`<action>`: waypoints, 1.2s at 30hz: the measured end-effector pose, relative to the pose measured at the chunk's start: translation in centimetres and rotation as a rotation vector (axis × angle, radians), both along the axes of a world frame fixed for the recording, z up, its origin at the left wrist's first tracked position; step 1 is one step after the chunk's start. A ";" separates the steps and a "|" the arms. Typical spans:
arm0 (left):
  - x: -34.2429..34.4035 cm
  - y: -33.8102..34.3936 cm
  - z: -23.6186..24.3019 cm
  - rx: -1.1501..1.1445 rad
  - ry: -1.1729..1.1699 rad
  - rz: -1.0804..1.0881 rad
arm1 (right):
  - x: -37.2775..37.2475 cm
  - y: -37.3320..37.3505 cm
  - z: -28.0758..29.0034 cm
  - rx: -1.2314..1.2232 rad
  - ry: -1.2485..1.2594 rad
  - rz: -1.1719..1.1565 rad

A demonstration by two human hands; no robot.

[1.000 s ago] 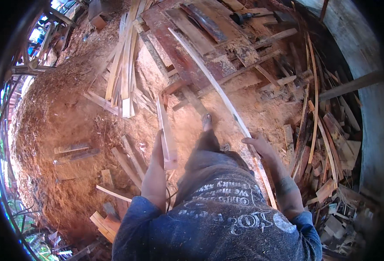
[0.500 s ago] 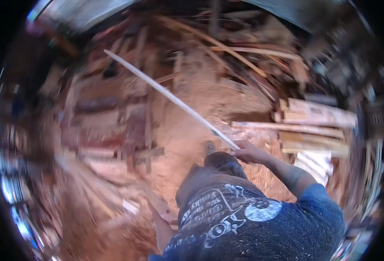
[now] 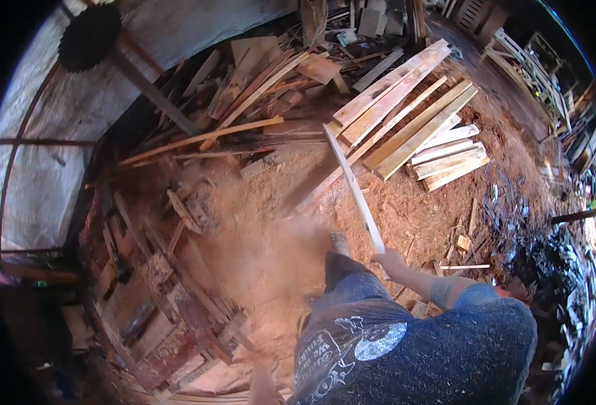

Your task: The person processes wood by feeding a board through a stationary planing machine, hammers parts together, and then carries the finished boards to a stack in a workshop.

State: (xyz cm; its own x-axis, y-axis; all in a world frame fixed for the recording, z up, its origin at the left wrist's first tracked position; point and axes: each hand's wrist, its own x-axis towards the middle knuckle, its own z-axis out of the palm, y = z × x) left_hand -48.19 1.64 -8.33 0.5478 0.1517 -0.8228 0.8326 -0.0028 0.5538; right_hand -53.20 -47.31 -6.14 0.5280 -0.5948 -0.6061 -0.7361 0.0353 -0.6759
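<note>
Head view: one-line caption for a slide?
Right hand grips a long pale wooden slat above a sawdust floor strewn with planks.

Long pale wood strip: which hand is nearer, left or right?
Right. The right hand grips the long pale wood strip at its near end. The left hand hangs low by the picture's bottom edge, well away from it.

Head-worn fisheye, steeply down, standing height

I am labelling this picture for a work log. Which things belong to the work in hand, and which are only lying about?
In hand:
- right hand, closed on the near end of the long pale wooden strip, raised over the sawdust ground

Lying about:
- stack of pale planks
- heap of dark scrap boards
- grey tarpaulin wall
- left hand, only partly visible, grip unclear
</note>
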 end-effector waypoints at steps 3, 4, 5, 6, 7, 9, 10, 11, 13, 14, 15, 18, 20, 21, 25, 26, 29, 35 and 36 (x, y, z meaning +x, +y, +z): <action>1.7 -2.5 1.1 0.074 0.016 -0.119 | -1.3 -3.1 -0.4 -0.133 0.022 0.011; 2.2 -3.4 1.3 0.103 0.018 -0.151 | -1.3 -4.3 0.2 -0.137 -0.015 0.013; 2.6 -4.6 1.5 0.123 0.026 -0.179 | -0.9 -5.6 -0.2 -0.130 -0.016 0.008; 2.7 -5.8 1.5 0.148 0.030 -0.214 | -0.4 -7.0 -0.6 -0.105 -0.006 0.006; 3.2 -7.5 1.5 0.159 0.039 -0.255 | 0.2 -8.9 -0.9 -0.091 -0.001 -0.005; 4.0 -11.0 2.0 0.195 0.065 -0.323 | 2.0 -12.3 -2.0 -0.095 -0.053 -0.051; 4.6 -12.9 2.1 0.218 0.071 -0.364 | 3.1 -14.1 -2.5 -0.098 -0.096 -0.086; 5.1 -15.0 2.1 0.237 0.081 -0.400 | 4.3 -16.3 -2.9 -0.093 -0.100 -0.089; 6.2 -18.7 2.8 0.293 0.111 -0.450 | 8.0 -20.0 -1.7 -0.002 -0.164 -0.188; 6.3 -20.3 3.2 0.322 0.128 -0.475 | 9.5 -21.8 -1.1 0.016 -0.167 -0.187; 7.2 -22.0 3.9 0.342 0.137 -0.510 | 11.3 -23.9 -0.3 0.035 -0.191 -0.262; 9.3 -26.2 5.8 0.402 0.162 -0.605 | 15.3 -31.9 -5.8 -0.122 -0.227 -0.289; 10.5 -28.1 6.9 0.439 0.174 -0.679 | 21.5 -39.7 -10.7 -0.210 -0.528 -0.368; 11.3 -29.3 6.9 0.444 0.176 -0.733 | 25.8 -47.2 -10.5 -0.200 -0.296 -0.198; 14.0 -31.6 7.7 0.485 0.168 -0.909 | 37.3 -61.8 0.3 -0.159 -0.324 -0.118; 14.9 -31.7 8.2 0.503 0.161 -0.943 | 38.1 -61.2 1.2 -0.360 -0.456 -0.056; 17.2 -31.2 9.7 0.556 0.136 -1.023 | 37.3 -55.3 4.9 -0.583 -0.566 0.157; 25.9 -31.1 12.4 0.650 -0.012 -1.343 | 19.2 -42.2 -7.2 -0.280 -0.066 0.436; 27.8 -32.7 12.1 0.635 -0.043 -1.426 | 13.0 -41.1 -13.3 -0.368 -0.053 0.436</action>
State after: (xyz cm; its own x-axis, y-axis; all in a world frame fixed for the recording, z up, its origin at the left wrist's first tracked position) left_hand -20.37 -31.08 3.81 0.5572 -0.1909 -0.8081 -0.0778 -0.9809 0.1781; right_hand -40.20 -88.37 -19.42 0.7961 -0.4820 -0.3660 -0.5944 -0.5089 -0.6226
